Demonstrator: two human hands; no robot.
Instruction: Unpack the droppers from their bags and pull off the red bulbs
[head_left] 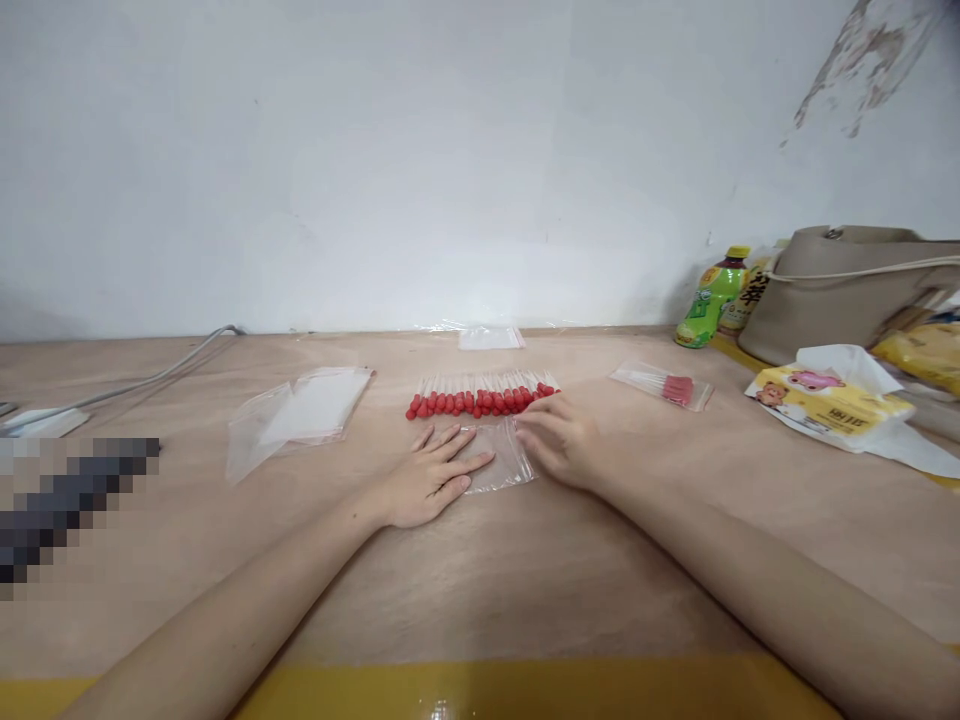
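A clear plastic zip bag (496, 462) lies flat on the table in front of me. My left hand (431, 478) rests palm down on its left part, fingers spread. At the bag's right edge, my right hand (566, 440) has its thumb and fingers curled together on the plastic. Just beyond the bag is a row of thin white sticks with red heads (480, 402), red ends toward me. To the right, a filled bag of red-headed sticks (677, 390) lies by itself. A stack of flat clear bags (319, 405) is on the left.
Another small pile of bags (491, 338) lies by the wall. At the right stand a green bottle (711, 300) and a beige handbag (832, 290), with a tissue pack (832, 395) before them. A grey cable (165, 375) and a blurred-out dark object (67, 505) are at the left.
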